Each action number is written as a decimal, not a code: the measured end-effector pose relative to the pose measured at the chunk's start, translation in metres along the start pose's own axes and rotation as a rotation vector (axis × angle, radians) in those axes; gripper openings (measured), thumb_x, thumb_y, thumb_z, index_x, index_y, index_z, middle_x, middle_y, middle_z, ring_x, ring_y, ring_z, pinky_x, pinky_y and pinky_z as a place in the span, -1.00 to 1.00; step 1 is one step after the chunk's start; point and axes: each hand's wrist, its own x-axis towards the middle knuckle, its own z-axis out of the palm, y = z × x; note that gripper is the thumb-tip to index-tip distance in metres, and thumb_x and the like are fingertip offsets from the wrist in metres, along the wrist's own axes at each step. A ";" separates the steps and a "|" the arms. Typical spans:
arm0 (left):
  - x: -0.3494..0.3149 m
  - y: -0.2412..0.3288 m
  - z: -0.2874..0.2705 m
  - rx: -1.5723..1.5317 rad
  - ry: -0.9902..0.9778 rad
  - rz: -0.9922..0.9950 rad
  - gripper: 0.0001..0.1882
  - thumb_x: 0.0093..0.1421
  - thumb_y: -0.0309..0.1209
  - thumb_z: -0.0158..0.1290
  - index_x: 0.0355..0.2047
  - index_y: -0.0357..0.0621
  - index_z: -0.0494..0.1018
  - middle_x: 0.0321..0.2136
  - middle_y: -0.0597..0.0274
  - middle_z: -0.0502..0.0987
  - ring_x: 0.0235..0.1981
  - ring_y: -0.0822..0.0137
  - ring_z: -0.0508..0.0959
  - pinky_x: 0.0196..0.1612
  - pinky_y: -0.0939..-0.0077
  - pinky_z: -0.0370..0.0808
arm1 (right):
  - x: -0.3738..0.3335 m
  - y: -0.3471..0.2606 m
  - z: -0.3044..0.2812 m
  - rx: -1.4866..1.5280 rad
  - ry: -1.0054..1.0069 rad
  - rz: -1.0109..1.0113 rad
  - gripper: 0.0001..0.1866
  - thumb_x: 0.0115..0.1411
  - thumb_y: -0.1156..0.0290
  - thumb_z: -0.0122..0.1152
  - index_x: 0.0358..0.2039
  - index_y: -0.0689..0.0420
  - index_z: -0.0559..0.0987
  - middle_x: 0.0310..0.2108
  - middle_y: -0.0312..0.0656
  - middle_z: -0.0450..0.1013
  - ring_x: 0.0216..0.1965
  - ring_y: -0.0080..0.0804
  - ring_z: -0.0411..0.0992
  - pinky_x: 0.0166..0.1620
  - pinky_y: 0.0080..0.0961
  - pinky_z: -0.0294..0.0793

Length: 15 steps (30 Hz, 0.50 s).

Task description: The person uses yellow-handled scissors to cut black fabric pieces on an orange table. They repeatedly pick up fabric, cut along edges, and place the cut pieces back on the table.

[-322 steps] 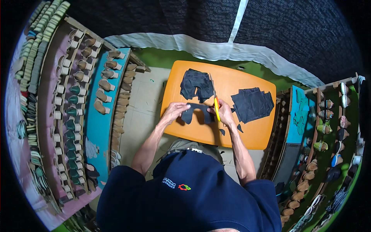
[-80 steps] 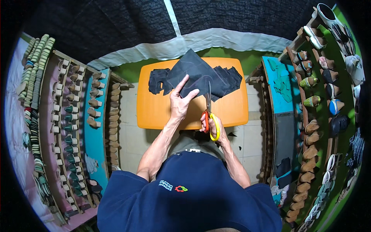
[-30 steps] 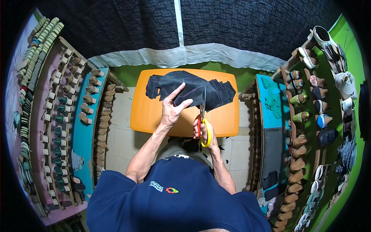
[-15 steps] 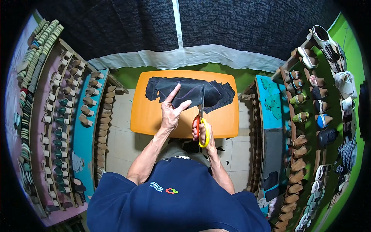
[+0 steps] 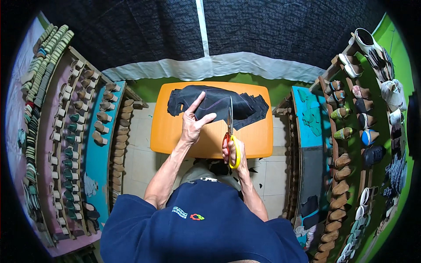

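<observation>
A dark piece of cloth-like material [image 5: 210, 97] with a faint purple line lies across the orange table [image 5: 182, 142]. Its outline is jagged at both ends. My left hand [image 5: 191, 126] rests on its near edge, with index finger and thumb spread wide; the other fingers are partly hidden. In my right hand [image 5: 237, 151] I grip a pair of scissors [image 5: 230, 120] with one red and one yellow handle loop. The blades point away from me over the material, right of my left thumb. How far they are apart is hard to make out.
Shoe lasts [image 5: 70, 164] line racks on the left, beside a turquoise board [image 5: 94, 164]. On the right, a turquoise surface [image 5: 302, 136] bears green pieces [image 5: 310, 115], with shelves of shoes [image 5: 344, 113] beyond. A dark curtain [image 5: 263, 30] hangs behind the table. Dark scraps [image 5: 252, 169] lie on the floor.
The scissors' handles and my right hand have shifted slightly right and toward me. My left hand keeps its place on the material. The whole view has moved a little.
</observation>
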 end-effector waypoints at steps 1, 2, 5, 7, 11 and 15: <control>0.000 0.002 0.001 0.005 -0.002 -0.008 -0.19 0.02 -0.72 0.27 0.31 -0.18 0.27 0.17 0.12 0.44 0.11 0.36 0.48 0.21 0.47 0.39 | 0.000 -0.001 -0.001 0.002 0.000 0.006 -0.41 0.17 -0.26 0.23 -0.42 0.09 0.40 -0.66 -0.43 0.26 -0.72 -0.69 0.26 -0.70 -0.70 0.30; 0.001 0.005 0.001 0.014 -0.001 -0.014 -0.18 0.02 -0.72 0.27 0.31 -0.17 0.27 0.17 0.12 0.43 0.11 0.36 0.48 0.21 0.46 0.39 | 0.000 -0.001 -0.001 -0.001 -0.005 -0.002 -0.42 0.18 -0.24 0.23 -0.42 0.09 0.40 -0.66 -0.43 0.26 -0.72 -0.69 0.26 -0.70 -0.70 0.30; 0.005 0.003 -0.007 0.059 -0.027 0.027 -0.17 0.02 -0.72 0.26 0.32 -0.15 0.26 0.18 0.13 0.43 0.11 0.36 0.48 0.20 0.46 0.42 | -0.003 -0.008 0.002 -0.045 -0.003 -0.024 -0.37 0.16 -0.32 0.17 -0.43 0.10 0.40 -0.68 -0.42 0.26 -0.74 -0.68 0.25 -0.71 -0.69 0.30; 0.004 0.009 -0.004 0.005 -0.034 -0.033 -0.17 0.02 -0.71 0.27 0.32 -0.14 0.25 0.18 0.13 0.43 0.11 0.37 0.47 0.19 0.46 0.43 | -0.004 -0.015 0.006 -0.120 0.018 -0.037 -0.21 0.09 -0.51 0.03 -0.45 0.14 0.39 -0.71 -0.41 0.25 -0.78 -0.68 0.22 -0.72 -0.69 0.27; 0.008 0.012 -0.010 0.014 -0.084 -0.040 -0.16 0.01 -0.70 0.28 0.33 -0.14 0.25 0.18 0.15 0.43 0.12 0.38 0.47 0.18 0.47 0.43 | -0.006 -0.011 -0.004 -0.031 -0.007 0.007 -0.44 0.19 -0.21 0.24 -0.46 0.09 0.41 -0.68 -0.41 0.27 -0.74 -0.68 0.25 -0.72 -0.67 0.29; 0.014 0.018 -0.016 0.088 -0.150 -0.072 -0.15 0.00 -0.66 0.31 0.32 -0.15 0.26 0.20 0.14 0.41 0.17 0.37 0.43 0.24 0.45 0.36 | -0.007 -0.010 -0.004 -0.013 -0.039 -0.005 -0.41 0.17 -0.24 0.25 -0.41 0.12 0.45 -0.67 -0.42 0.26 -0.72 -0.69 0.25 -0.68 -0.68 0.30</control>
